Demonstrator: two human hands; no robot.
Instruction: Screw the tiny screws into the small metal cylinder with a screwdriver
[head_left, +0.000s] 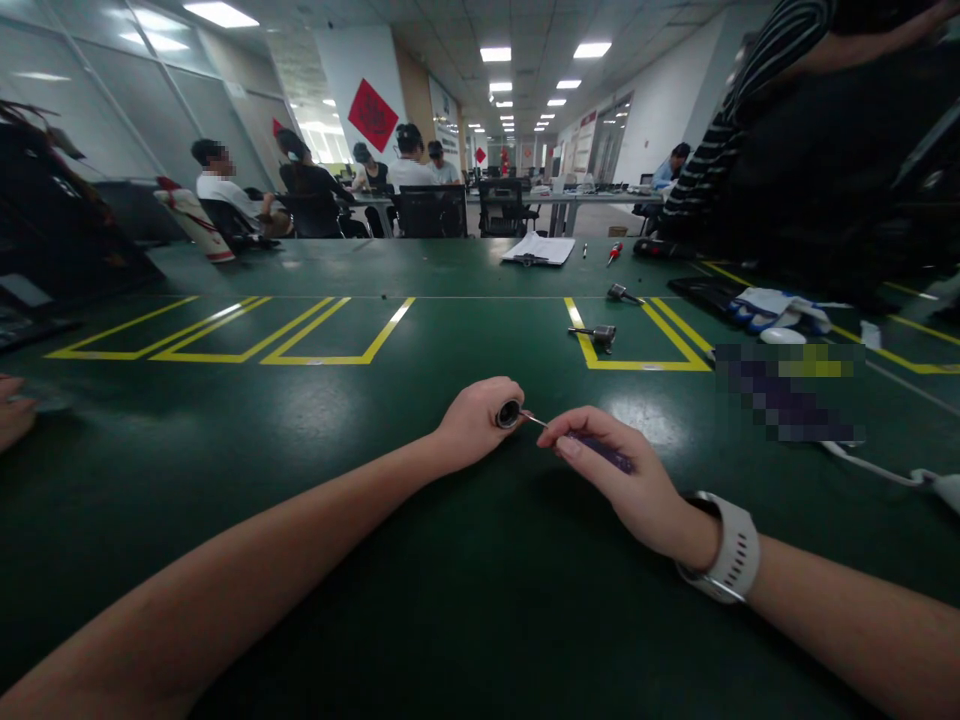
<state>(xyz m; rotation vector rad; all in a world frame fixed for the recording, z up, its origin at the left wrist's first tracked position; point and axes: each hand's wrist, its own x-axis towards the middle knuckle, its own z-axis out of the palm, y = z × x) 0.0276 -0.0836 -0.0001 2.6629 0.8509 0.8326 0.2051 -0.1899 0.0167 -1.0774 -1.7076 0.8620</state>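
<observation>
Your left hand (474,425) is clenched around a small metal cylinder (508,414), its open end facing your right hand (619,478), which pinches a purple-handled screwdriver (600,452) with the thin tip at the cylinder's mouth. Both items sit just above the green table (465,600), near its middle in front of you. Judged by look, the cylinder is rigid, light and smooth, so it may roll or slip; grip it around the barrel as you do. The screwdriver's shaft looks fine and could bend; hold it on the handle. Count: one cylinder, one purple screwdriver in hand; two hammer-like tools (596,334) near the yellow tape (645,365), one red-handled screwdriver (614,252), one clipboard (538,249), one pair of gloves (776,308).
</observation>
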